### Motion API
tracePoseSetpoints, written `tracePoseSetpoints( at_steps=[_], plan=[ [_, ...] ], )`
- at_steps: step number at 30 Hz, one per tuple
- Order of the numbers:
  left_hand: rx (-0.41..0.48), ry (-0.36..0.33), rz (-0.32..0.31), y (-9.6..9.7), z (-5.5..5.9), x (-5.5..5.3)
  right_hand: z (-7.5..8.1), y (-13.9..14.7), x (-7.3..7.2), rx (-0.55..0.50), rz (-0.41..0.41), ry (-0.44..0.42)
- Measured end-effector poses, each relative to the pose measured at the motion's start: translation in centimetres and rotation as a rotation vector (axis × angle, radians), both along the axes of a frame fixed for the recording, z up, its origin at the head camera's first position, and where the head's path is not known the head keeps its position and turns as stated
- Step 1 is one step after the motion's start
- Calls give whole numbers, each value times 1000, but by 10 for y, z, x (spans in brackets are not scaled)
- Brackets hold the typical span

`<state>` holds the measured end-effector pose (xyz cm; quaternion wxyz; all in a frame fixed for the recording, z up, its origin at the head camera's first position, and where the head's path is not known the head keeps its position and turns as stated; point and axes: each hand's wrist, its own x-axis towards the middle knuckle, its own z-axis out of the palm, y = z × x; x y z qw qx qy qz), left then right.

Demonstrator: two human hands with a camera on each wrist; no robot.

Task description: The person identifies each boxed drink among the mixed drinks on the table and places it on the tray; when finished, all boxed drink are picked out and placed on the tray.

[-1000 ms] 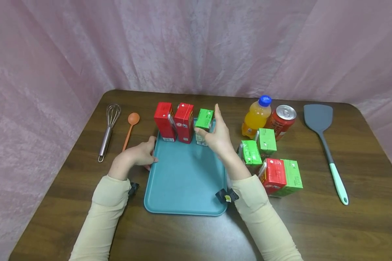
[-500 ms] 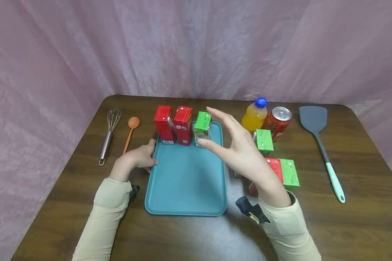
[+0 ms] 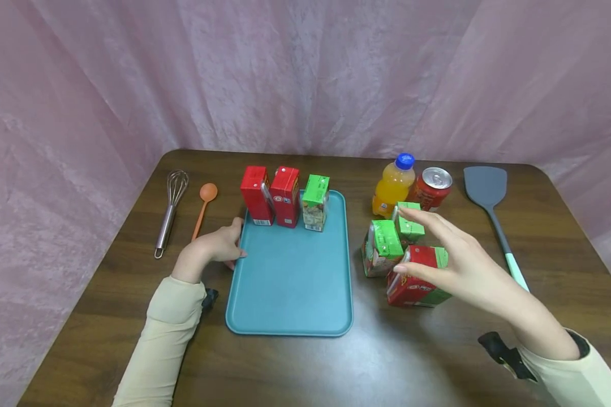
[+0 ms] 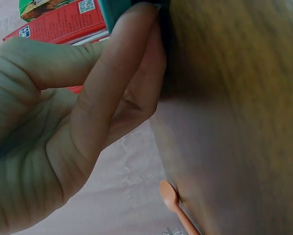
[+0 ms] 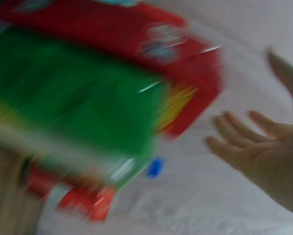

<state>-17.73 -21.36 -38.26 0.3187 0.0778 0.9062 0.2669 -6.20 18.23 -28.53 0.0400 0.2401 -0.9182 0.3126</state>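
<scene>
My left hand [image 3: 215, 246] pinches the left rim of a blue-green tray [image 3: 290, 282]; in the left wrist view the thumb and fingers meet at that rim. Along the tray's far end stand two red drink cartons [image 3: 257, 195] and a green drink carton [image 3: 315, 203], all upright. My right hand [image 3: 463, 274], fingers spread and holding nothing, hovers over a group of cartons right of the tray. There, a red carton [image 3: 406, 282] stands against a partly hidden green one, with two more green-topped cartons [image 3: 382, 249] behind. The right wrist view is blurred.
Behind the right-hand cartons stand an orange juice bottle [image 3: 393, 189] with a blue cap and a red soda can [image 3: 431, 189]. A grey spatula [image 3: 486, 183] lies at the right. On the left lie a whisk [image 3: 171, 209] and an orange spoon [image 3: 207, 193].
My right hand has moved away from the green carton on the tray, going right and nearer to me, to above the carton group. The left hand has stayed at the tray's rim.
</scene>
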Motion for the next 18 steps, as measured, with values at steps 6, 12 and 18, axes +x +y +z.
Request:
tracePoseSetpoints(
  at_steps=[6,12,18],
  plan=[
    [22,2,2,-1,0,0,-27,30,3,59,-12,33],
    [28,11,0,0,1,2,-52,52,8,79,-40,19],
    [39,21,-6,-1,-4,1,-66,64,10,148,-68,27]
  ],
)
